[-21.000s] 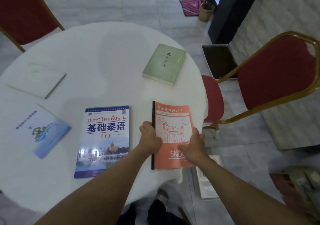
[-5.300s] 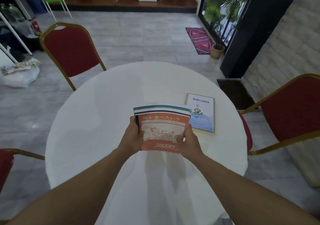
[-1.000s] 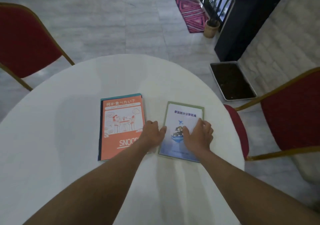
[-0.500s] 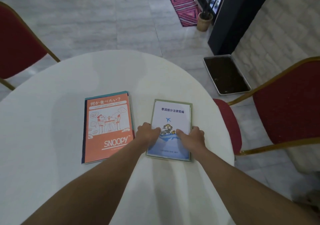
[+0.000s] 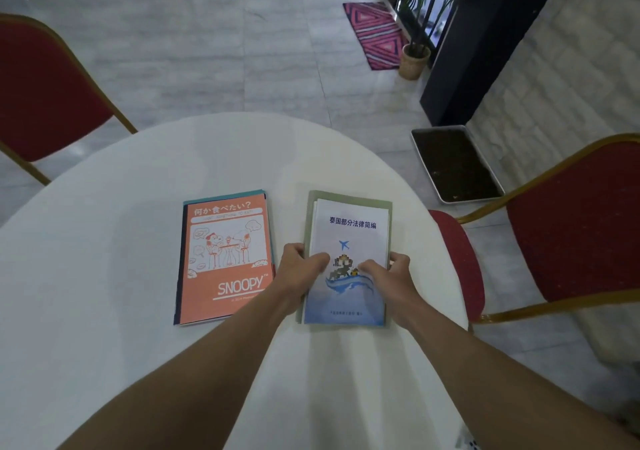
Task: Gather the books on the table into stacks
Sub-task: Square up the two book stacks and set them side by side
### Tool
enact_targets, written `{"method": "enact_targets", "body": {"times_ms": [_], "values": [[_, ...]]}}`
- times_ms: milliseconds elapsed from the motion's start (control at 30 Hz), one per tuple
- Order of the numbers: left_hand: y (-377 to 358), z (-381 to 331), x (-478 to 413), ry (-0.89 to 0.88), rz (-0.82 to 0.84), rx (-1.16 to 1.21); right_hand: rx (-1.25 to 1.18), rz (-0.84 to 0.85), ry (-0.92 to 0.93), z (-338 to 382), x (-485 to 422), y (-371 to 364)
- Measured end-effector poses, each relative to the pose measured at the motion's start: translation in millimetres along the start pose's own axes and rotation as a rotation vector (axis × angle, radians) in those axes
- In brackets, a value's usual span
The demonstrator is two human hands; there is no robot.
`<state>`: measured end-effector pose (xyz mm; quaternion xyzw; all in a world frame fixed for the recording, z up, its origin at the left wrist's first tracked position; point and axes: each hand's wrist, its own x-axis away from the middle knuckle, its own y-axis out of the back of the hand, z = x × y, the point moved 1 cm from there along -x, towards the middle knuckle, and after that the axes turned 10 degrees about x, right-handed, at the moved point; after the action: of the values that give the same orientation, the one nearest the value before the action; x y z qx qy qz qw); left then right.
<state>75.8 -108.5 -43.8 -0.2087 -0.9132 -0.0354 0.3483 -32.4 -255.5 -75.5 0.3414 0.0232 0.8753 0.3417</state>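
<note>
Head view shows both hands on the right-hand stack of books, which lies directly ahead of them on the white table [image 5: 104,242]. The left hand [image 5: 298,273] grips the stack's left edge, thumb laid on the cover; the right hand [image 5: 391,275] grips the right edge the same way. So the hands are apart, one on each side, clamped on the stack between them at about its middle.

On top is the blue book [image 5: 348,259] with a plane and a wave on its cover. Under it a green book [image 5: 346,196] shows as a border along the far and left sides, so the two are not quite flush. The stack's long axis runs straight away from the person, near edge by the wrists, far edge beyond the fingertips.

Just to the left of the left hand lies the other stack, topped by the orange book [image 5: 225,259], with a teal edge of another book peeking out at its far side. Its long axis runs nearly parallel to the blue one, leaning slightly. The two stacks sit close but apart, and the left hand is the nearer to the orange one.

My judgement: all books in sight are already in two piles, and only squaring the blue book over the green remains.
</note>
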Motion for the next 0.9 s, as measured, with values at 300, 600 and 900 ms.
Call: {"method": "enact_targets", "body": {"times_ms": [300, 600, 900], "values": [[-7.0, -18.2, 27.8, -0.348, 0.134, -0.124, 0.031, -0.053, 0.345, 29.5, 36.5, 16.8], [7.7, 4.2, 32.4, -0.646, 0.273, -0.477, 0.321, -0.099, 0.514, 0.2, 44.3, 25.8], [9.8, 2.4, 29.5, -0.653, 0.285, -0.553, 0.367, -0.123, 0.559, -4.3, 44.6, 33.2]]}}
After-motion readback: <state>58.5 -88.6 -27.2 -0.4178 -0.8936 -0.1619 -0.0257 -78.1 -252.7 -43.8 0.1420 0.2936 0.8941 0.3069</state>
